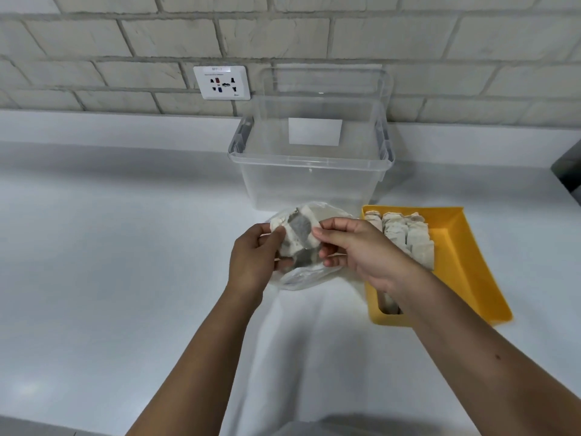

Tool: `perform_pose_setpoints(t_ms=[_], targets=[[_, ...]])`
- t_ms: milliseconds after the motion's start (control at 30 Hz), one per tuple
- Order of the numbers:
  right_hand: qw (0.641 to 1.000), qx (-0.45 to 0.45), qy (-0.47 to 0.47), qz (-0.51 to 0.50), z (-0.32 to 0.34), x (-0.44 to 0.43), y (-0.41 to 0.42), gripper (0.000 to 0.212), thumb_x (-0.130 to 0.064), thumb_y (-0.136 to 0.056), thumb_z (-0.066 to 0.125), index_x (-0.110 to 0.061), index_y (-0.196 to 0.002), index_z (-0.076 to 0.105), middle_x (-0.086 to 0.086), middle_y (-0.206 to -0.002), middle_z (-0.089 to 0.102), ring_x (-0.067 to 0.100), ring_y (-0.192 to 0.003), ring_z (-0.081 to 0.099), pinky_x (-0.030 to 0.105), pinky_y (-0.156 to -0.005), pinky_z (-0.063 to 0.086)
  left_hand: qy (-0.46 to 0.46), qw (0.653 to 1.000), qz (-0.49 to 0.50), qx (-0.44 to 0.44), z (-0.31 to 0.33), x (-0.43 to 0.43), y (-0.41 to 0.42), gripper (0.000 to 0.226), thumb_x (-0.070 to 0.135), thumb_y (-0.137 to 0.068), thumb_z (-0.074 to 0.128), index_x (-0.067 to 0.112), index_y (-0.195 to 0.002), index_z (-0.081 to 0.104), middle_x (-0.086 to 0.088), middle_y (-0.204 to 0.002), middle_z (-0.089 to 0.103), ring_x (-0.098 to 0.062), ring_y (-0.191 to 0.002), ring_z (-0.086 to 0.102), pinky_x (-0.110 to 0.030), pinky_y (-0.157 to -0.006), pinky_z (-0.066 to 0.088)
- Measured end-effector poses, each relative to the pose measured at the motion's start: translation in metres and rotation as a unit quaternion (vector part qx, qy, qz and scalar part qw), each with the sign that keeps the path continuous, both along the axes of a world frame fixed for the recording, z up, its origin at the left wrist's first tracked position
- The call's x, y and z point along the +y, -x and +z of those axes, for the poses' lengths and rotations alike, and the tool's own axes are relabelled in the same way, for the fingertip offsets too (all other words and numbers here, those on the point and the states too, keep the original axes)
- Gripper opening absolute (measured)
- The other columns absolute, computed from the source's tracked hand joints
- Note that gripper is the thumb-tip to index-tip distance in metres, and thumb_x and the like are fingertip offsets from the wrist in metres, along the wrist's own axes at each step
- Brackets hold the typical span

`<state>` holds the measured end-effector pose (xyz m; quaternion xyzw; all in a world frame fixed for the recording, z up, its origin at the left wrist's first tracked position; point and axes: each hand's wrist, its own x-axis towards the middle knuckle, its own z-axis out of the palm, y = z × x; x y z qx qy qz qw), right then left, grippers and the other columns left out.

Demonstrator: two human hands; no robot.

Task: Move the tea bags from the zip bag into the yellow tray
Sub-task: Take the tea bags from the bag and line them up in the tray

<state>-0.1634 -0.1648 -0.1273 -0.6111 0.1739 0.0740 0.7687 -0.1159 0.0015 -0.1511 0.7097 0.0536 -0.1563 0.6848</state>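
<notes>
Holding tea bags [298, 240] over the zip bag [301, 280], left hand [251, 256] and right hand [355, 250] clamp fingers on them; next, probably carry them into the yellow tray [465, 247].

Clear plastic bin [311, 180], wall socket [222, 82] on brick wall [440, 51]

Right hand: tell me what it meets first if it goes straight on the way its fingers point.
Its fingers point left, so the right hand meets the tea bags it pinches, then probably the left hand gripping their other side.
</notes>
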Motion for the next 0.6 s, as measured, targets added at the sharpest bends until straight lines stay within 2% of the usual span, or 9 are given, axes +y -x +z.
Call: perform_pose_setpoints(t_ms=[133, 233, 300, 400, 467, 533, 600], targets=[[0.999, 0.027, 0.005, -0.025, -0.005, 0.007, 0.002, 0.005, -0.008, -0.089, 0.067, -0.011, -0.085, 0.066, 0.002, -0.067, 0.060, 0.013, -0.056, 0.056, 0.022, -0.050, 0.051, 0.020, 1.000, -0.005, 0.023, 0.001, -0.008, 0.006, 0.021, 0.024, -0.101, 0.055, 0.011, -0.105, 0.070, -0.009, -0.098, 0.077, -0.024, -0.074, 0.076, -0.044, -0.090, 0.058], [0.998, 0.029, 0.044, -0.026, -0.007, 0.010, 0.000, 0.004, -0.010, -0.088, 0.068, -0.010, -0.085, 0.066, 0.003, -0.068, 0.059, 0.011, -0.055, 0.055, 0.021, -0.049, 0.052, 0.042, 0.999, -0.009, 0.029, 0.004, -0.007, 0.007, 0.025, 0.027, -0.102, 0.054, 0.010, -0.105, 0.072, -0.009, -0.098, 0.077, -0.025, -0.080, 0.076, -0.042, -0.089, 0.059], [0.997, 0.024, 0.074, -0.013, -0.009, 0.013, -0.002, 0.004, -0.011, -0.088, 0.069, -0.010, -0.086, 0.065, 0.003, -0.070, 0.060, 0.011, -0.056, 0.056, 0.021, -0.051, 0.051, 0.019, 1.000, -0.011, 0.014, 0.005, -0.006, 0.007, 0.023, 0.032, -0.096, 0.064, 0.012, -0.101, 0.074, -0.010, -0.093, 0.076, -0.028, -0.081, 0.076, -0.043, -0.087, 0.060], [0.991, 0.019, 0.129, 0.022, -0.008, 0.015, -0.008, 0.006, -0.012, -0.087, 0.071, -0.009, -0.090, 0.066, 0.003, -0.073, 0.062, 0.011, -0.057, 0.057, 0.021, -0.053, 0.052, -0.047, 0.998, -0.003, -0.029, 0.006, -0.003, 0.003, 0.026, 0.040, -0.084, 0.071, 0.016, -0.090, 0.074, -0.010, -0.080, 0.072, -0.036, -0.087, 0.071, -0.053, -0.086, 0.058], [0.982, 0.003, 0.190, 0.018, -0.006, 0.009, -0.016, 0.006, -0.013, -0.090, 0.067, -0.008, -0.093, 0.070, 0.004, -0.076, 0.066, 0.013, -0.057, 0.061, 0.027, -0.056, 0.056, -0.086, 0.994, 0.009, -0.060, 0.006, 0.003, -0.002, 0.029, 0.045, -0.081, 0.066, 0.017, -0.086, 0.072, -0.015, -0.081, 0.070, -0.037, -0.087, 0.068, -0.055, -0.084, 0.057], [0.958, -0.013, 0.286, -0.013, -0.006, 0.000, -0.026, 0.009, -0.013, -0.093, 0.063, -0.010, -0.095, 0.071, 0.009, -0.079, 0.070, 0.016, -0.057, 0.063, 0.032, -0.059, 0.059, -0.115, 0.989, 0.011, -0.087, 0.008, 0.011, -0.009, 0.022, 0.040, -0.086, 0.065, 0.018, -0.084, 0.070, -0.014, -0.079, 0.069, -0.037, -0.084, 0.067, -0.051, -0.080, 0.058], [0.927, -0.012, 0.375, 0.000, -0.009, -0.005, -0.033, 0.012, -0.010, -0.095, 0.060, -0.010, -0.097, 0.071, 0.010, -0.077, 0.070, 0.015, -0.052, 0.064, 0.025, -0.053, 0.057, -0.129, 0.987, 0.009, -0.099, 0.009, 0.019, -0.015, 0.015, 0.033, -0.091, 0.064, 0.021, -0.084, 0.070, -0.009, -0.077, 0.070, -0.033, -0.082, 0.067, -0.047, -0.078, 0.055]])
